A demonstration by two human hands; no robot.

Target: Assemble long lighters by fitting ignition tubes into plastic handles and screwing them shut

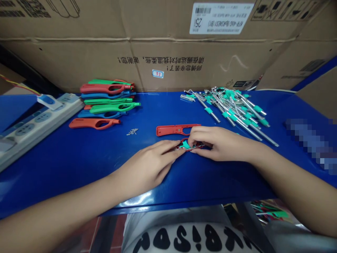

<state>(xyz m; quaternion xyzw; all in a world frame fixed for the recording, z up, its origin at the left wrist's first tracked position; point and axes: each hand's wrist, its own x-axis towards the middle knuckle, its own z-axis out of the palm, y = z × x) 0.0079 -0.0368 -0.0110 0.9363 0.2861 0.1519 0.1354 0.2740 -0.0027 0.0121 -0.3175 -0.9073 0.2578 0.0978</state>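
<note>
From far away, I had the red shell [182,139] (light and stiff, I guessed, best held by its edges) over the blue table [100,165], left hand [155,160] clamped on it, right hand [221,140] too hidden to tell.

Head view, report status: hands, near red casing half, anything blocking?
Left hand and right hand both on near red casing half. Green part in it, partly hidden by fingers. Other red half just beyond, right end partly behind right hand.
</note>
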